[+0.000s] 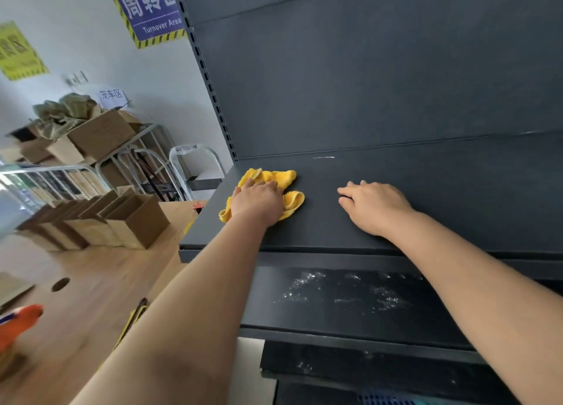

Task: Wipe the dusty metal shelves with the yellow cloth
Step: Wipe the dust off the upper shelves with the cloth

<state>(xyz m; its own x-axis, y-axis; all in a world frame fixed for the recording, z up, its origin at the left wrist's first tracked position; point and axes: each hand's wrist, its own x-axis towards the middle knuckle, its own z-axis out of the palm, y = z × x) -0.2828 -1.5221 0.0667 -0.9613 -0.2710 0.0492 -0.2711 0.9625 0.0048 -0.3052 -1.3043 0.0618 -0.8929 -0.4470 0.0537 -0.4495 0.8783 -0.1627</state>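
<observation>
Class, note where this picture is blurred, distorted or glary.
Head view: the wide lens tilts the sign and bows the shelf upright; the left edge is blurred, orange object included; cloth, left hand and right hand are sharp; dust on the lower shelf catches light.

A bright yellow cloth (274,176) lies near centre on a matte dark grey shelf (426,173). At six o'clock, a lower shelf (304,313) in the same dark grey carries whitish dusty smears. At eleven o'clock, a blue sign (152,8) has white lettering and a yellow-and-black striped border. At nine o'clock are plain brown cardboard boxes (134,222). At eight o'clock, a blurred object (21,319) looks orange.
</observation>
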